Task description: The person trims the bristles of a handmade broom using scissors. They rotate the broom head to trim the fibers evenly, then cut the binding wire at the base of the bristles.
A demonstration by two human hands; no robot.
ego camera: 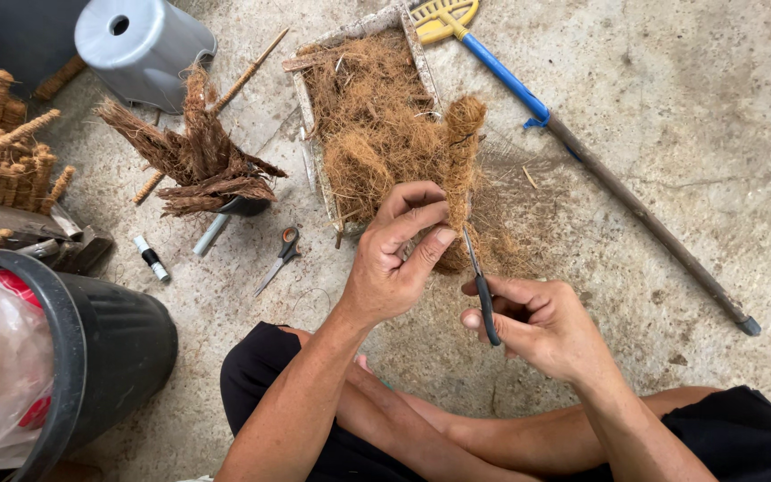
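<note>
With the left hand (394,259) gripping the coir-wrapped stick (461,161) upright over the fibre tray (307,107), the right hand (537,326), closed around black-handled scissors (482,290), should snip stray fibres close without cutting the wrapping.

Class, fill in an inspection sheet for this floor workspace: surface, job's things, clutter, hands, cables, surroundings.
Surface: bare concrete floor, stained, with loose fibre bits.
Job's things: fibre-wrapped stick held upright; scissors at its lower end; tray of coconut fibre behind it.
Clutter: second scissors, small spool, husk bundle, rake.
Hands: left hand grips the stick; right hand holds the scissors.
Cables: nothing seen.
Surroundings: black bin with plastic bag, upturned grey bucket, stack of finished sticks; person sits cross-legged.
</note>
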